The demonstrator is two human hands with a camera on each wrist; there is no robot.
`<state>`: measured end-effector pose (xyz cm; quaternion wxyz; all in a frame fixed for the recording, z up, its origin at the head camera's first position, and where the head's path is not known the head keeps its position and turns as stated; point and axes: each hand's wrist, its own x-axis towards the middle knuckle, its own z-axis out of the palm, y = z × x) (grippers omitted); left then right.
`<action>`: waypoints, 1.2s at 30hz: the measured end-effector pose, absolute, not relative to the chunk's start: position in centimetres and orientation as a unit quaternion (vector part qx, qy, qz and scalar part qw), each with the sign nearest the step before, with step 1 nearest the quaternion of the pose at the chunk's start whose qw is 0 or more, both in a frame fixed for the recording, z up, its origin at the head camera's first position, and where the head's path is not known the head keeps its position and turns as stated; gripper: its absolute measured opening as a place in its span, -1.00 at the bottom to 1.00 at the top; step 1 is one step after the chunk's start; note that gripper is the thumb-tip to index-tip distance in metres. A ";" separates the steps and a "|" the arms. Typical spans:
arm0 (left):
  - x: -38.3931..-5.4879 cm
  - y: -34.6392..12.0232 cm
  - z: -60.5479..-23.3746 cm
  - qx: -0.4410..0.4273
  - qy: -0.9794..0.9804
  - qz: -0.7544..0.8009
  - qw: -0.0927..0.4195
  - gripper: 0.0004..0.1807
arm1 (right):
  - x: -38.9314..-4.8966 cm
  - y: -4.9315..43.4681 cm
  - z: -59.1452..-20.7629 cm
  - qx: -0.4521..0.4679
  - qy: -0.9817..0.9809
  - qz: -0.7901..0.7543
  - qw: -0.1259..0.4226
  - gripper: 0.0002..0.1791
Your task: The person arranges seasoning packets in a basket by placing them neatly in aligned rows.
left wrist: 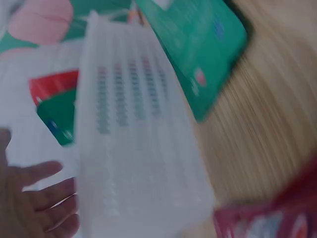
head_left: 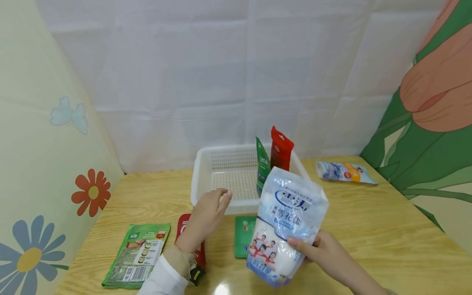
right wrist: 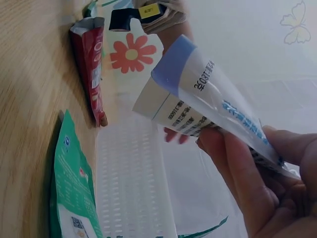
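Right grip (head_left: 324, 250) holds our white salt bag (head_left: 285, 223) upright; left grip (head_left: 208, 211) relaxed wide, fingertips steadying the white basket (head_left: 206, 172) rim.

Left wrist view: wholly motion-blurred; basket (left wrist: 133, 148) and green packet (left wrist: 203, 44) lack detail. Red packet (head_left: 186, 229) on table: largely hidden beneath left hand (head_left: 206, 215). Salt bag (right wrist: 208, 104): cut off by right wrist view's edge.
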<state>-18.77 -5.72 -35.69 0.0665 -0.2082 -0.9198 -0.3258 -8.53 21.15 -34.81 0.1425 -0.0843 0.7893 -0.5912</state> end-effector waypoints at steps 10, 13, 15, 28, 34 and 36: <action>-20.9 -7.5 -37.8 -0.280 -0.944 -0.164 0.063 -0.58 | -9.1 21.3 -34.8 -0.036 0.810 -0.573 0.121 -0.42; -21.2 -7.4 -37.4 -0.281 -0.944 -0.157 0.074 -0.73 | -9.4 21.2 -35.0 -0.036 0.810 -0.575 0.113 -0.42; -21.3 -7.3 -37.1 -0.271 -0.949 -0.147 0.071 -0.78 | -9.6 21.1 -35.0 -0.042 0.809 -0.577 0.106 -0.43; -22.0 -7.0 -36.7 -0.246 -0.962 -0.092 0.073 -0.93 | -12.1 20.2 -32.8 -0.082 0.810 -0.573 0.087 -0.44; -23.1 -7.0 -36.4 -0.252 -0.963 -0.090 0.020 -0.89 | -13.3 19.5 -31.8 -0.103 0.802 -0.581 0.090 -0.46; -23.5 -7.0 -36.3 -0.251 -0.964 -0.091 -0.008 -0.88 | -13.5 19.1 -31.6 -0.116 0.804 -0.577 0.084 -0.47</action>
